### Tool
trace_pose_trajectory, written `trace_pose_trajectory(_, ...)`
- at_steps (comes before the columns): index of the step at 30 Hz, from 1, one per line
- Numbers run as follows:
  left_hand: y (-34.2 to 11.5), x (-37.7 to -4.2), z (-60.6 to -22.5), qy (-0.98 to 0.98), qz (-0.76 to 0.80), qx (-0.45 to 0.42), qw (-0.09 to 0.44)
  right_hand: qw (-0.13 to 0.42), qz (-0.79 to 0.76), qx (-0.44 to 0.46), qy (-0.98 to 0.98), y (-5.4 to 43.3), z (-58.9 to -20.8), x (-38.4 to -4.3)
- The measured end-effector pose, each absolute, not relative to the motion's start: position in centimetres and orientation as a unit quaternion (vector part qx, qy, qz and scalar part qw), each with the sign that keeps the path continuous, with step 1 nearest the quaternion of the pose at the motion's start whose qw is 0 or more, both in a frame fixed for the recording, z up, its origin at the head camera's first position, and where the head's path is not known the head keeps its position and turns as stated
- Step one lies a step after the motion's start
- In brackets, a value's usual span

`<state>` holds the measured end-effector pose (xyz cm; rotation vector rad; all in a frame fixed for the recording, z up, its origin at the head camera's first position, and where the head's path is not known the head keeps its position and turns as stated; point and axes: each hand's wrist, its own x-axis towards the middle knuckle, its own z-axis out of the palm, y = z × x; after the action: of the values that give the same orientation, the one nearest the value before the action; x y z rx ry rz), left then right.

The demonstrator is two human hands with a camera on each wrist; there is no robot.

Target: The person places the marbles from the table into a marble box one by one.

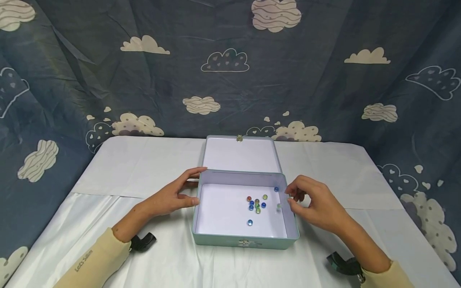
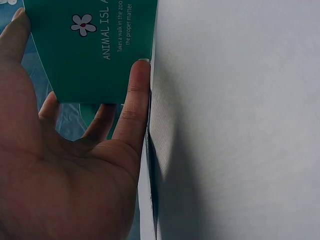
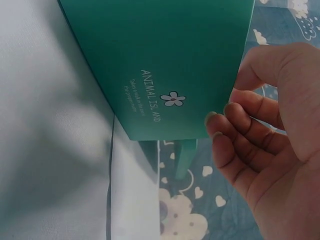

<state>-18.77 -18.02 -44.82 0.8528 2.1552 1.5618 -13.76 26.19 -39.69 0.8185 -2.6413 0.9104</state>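
Note:
An open green tin box (image 1: 217,239) with a pale inside sits in front of me, its lid (image 1: 239,154) laid back. On its floor lie several glass marbles (image 1: 250,223), blue, green and reddish, mostly right of the middle. One blurred greenish marble (image 1: 279,207) appears by the right wall. My left hand (image 1: 176,194) touches the left side with a straight thumb; its index finger reaches the back left corner. At the right rim is my right hand (image 1: 317,202), its thumb and index tips slightly apart, other fingers loosely curled. Nothing shows between those tips.
A white cloth covers the table (image 1: 158,256) under the box. Behind it and at both sides hangs a dark blue curtain (image 1: 173,24) with cloud prints. Each wrist carries a black camera mount (image 1: 143,242). Printed lettering and a flower (image 3: 173,99) mark the box's side.

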Motion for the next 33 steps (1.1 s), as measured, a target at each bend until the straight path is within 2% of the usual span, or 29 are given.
trace_pose_trajectory(20,-18.0,-18.9,-44.9,0.76,0.55,0.3,0.174,0.112,0.309,0.277,-0.903,26.3,-39.8,-13.9)
trace_pose_trajectory(33,-18.1,-19.1,-44.8,0.759,0.548,0.309,0.169,0.195,0.262,0.232,-0.916,28.7,-41.0,-15.8)
